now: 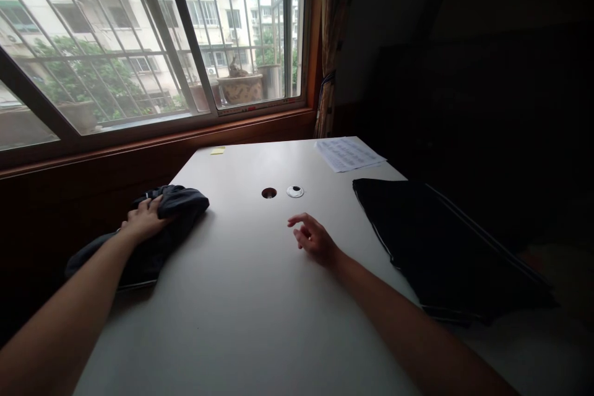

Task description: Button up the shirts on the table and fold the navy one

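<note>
My left hand (pixel 147 221) is on a crumpled dark garment (pixel 185 201) at the left edge of the table, its fingers hooked into the cloth. Part of that garment hangs past the table's edge, and my forearm hides some of it. Above the middle of the white table (pixel 232 297) is my right hand (pixel 315 240), empty, with the index finger reaching out and the others loosely bent apart. A second dark garment (pixel 431 241) with thin pale edging lies spread flat along the right side, its far end in shadow.
Beyond my right hand are a round cable hole (pixel 269 193) and its loose-looking round cover (pixel 295 192). Printed sheets (pixel 350 153) lie at the far right corner, a yellow sticky note (pixel 218 151) at the far left. A barred window (pixel 139 43) and a tied curtain (pixel 327 74) stand behind.
</note>
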`<state>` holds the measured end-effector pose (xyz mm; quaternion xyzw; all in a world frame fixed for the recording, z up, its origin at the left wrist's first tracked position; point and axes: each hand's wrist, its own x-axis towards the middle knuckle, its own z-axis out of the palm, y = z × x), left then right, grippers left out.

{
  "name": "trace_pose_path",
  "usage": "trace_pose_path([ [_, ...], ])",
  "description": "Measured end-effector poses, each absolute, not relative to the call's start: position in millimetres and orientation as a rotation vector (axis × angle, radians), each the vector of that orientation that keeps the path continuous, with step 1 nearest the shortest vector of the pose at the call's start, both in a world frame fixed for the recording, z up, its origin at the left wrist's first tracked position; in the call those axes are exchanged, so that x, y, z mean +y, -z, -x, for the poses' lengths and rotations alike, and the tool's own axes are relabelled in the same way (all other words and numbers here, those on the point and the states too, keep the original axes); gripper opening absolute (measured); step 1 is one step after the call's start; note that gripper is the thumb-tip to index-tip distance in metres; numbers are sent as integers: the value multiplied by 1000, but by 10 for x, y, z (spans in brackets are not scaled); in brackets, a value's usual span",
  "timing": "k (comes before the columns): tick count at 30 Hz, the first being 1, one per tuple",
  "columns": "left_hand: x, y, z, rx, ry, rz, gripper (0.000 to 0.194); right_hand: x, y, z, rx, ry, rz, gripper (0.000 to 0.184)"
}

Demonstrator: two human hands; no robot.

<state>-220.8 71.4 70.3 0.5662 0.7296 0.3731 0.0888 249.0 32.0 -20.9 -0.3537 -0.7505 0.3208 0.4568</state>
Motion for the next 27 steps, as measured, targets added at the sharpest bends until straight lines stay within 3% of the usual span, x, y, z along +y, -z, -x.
trace_pose_path([
  [6,720,-385,2319,2381,-764,-1744,76,298,190,-2492,-1978,-774,866,31],
  [14,632,-521,2232,2489,-742,-1984,63,291,204,-2493,-2048,-699,868,35],
  [20,750,-1078,2285,2645,-618,-1867,49,290,178,-2485,-2060,-698,890,35],
  [24,892,-1233,2374,2873,-775,-1677,58,291,177,-2488,-2051,-710,884,35],
  [27,959,-931,2369,2793,-803,-1497,64,298,191,-2491,-2055,-698,895,35],
])
